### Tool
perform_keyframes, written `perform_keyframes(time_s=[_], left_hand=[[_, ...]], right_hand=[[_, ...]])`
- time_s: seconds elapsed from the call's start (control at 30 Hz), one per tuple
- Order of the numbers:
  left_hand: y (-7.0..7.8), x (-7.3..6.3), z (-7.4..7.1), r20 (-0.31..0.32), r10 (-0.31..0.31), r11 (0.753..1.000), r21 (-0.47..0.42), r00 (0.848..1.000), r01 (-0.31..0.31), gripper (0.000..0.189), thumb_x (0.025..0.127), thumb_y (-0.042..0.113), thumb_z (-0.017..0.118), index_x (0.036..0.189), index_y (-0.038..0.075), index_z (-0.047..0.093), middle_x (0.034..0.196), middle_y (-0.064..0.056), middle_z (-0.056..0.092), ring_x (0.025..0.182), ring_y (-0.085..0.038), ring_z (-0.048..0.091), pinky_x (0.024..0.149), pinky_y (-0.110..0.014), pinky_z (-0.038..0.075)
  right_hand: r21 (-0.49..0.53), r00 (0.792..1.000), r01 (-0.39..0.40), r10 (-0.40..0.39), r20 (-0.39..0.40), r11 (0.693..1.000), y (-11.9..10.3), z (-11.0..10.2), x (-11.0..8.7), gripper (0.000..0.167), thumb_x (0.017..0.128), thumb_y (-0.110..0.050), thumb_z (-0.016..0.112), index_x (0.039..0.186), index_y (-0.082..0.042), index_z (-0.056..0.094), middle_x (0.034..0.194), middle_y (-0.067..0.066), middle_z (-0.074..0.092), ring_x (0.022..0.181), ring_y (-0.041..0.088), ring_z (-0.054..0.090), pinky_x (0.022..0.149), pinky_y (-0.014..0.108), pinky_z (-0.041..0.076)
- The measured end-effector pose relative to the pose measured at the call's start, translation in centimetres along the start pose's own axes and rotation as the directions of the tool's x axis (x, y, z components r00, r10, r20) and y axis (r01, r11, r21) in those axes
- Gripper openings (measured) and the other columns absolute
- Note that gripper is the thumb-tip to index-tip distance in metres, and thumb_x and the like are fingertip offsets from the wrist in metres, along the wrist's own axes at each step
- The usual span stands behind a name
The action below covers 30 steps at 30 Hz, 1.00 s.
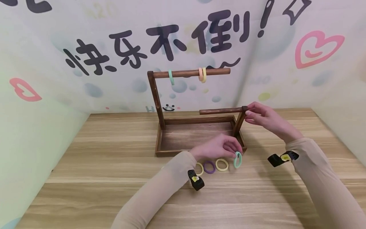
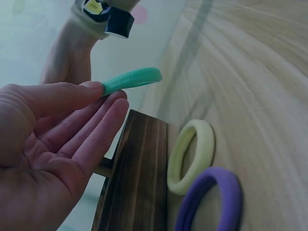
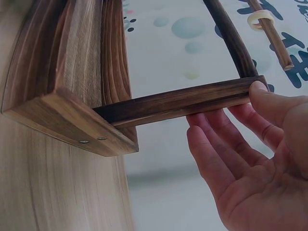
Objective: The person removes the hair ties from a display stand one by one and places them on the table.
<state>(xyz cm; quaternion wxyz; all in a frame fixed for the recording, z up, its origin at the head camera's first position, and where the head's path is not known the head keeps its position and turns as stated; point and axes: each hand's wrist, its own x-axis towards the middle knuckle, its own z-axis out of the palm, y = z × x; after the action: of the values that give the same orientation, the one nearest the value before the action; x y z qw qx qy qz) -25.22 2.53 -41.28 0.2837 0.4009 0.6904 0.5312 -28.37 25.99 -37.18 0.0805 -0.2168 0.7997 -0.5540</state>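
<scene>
My left hand [image 1: 218, 147] pinches a green hair tie [image 1: 238, 160] between thumb and fingertips, just in front of the wooden stand's tray [image 1: 171, 153]. In the left wrist view this hair tie [image 2: 137, 78] sticks out past the fingertips. My right hand [image 1: 267, 120] holds the top of the stand's short right post [image 1: 239, 121], thumb on one side and fingers on the other, as the right wrist view shows. On the tabletop below the left hand lie a purple hair tie [image 1: 209, 167] and two yellow ones [image 1: 221, 165], one partly hidden by the left wrist.
The stand's tall left post [image 1: 155, 98] carries an upper bar [image 1: 186, 73] with a green hair tie [image 1: 171, 77], a pink one [image 1: 200, 74] and a yellow one [image 1: 204, 75] hanging on it. A lower bar [image 1: 220, 111] points left from the short post. A printed cloth [image 1: 123, 92] hangs behind.
</scene>
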Motion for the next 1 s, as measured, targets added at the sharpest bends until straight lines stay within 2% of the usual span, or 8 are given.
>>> perform_keyframes(time_s=[0.3,0.63,0.87,1.0], left_hand=[[-0.4,0.4,0.5,0.048,-0.019,1.0,0.025,0.999,0.018,0.019,0.085,-0.016,0.062,0.104,-0.011,0.062,0.102,-0.02,0.067,0.088,-0.006,0.063,0.084,-0.02,0.051],[-0.9,0.9,0.9,0.052,-0.026,0.998,0.058,0.998,0.023,0.021,0.085,-0.017,0.062,0.105,-0.013,0.062,0.106,-0.024,0.066,0.089,-0.008,0.063,0.084,-0.019,0.051],[-1.1,1.0,1.0,0.048,-0.034,0.997,0.076,0.998,0.031,0.021,0.086,-0.017,0.061,0.106,-0.012,0.062,0.107,-0.023,0.065,0.09,-0.007,0.062,0.084,-0.018,0.05],[-1.1,1.0,1.1,0.048,-0.04,0.996,0.085,0.998,0.035,0.022,0.086,-0.018,0.06,0.107,-0.012,0.062,0.109,-0.023,0.065,0.096,-0.012,0.063,0.085,-0.017,0.049]], right_hand=[[-0.012,1.0,-0.002,0.002,-0.001,1.0,0.0,0.0,0.1,0.021,0.102,-0.016,0.05,0.115,-0.001,0.05,0.109,0.009,0.058,0.102,0.007,0.062,0.089,0.025,0.049],[0.028,1.0,0.02,-0.02,0.001,0.999,0.1,-0.1,0.0,0.017,0.102,-0.013,0.05,0.113,-0.001,0.051,0.106,0.006,0.058,0.101,0.007,0.062,0.09,0.026,0.049],[0.018,1.0,0.014,-0.014,0.006,1.0,0.1,-0.1,0.0,0.017,0.102,-0.015,0.05,0.113,-0.002,0.051,0.107,0.007,0.057,0.102,0.007,0.062,0.09,0.025,0.049],[0.021,1.0,0.015,-0.015,0.007,1.0,0.1,-0.1,0.0,0.017,0.102,-0.014,0.05,0.114,-0.002,0.051,0.107,0.007,0.057,0.102,0.008,0.062,0.09,0.026,0.049]])
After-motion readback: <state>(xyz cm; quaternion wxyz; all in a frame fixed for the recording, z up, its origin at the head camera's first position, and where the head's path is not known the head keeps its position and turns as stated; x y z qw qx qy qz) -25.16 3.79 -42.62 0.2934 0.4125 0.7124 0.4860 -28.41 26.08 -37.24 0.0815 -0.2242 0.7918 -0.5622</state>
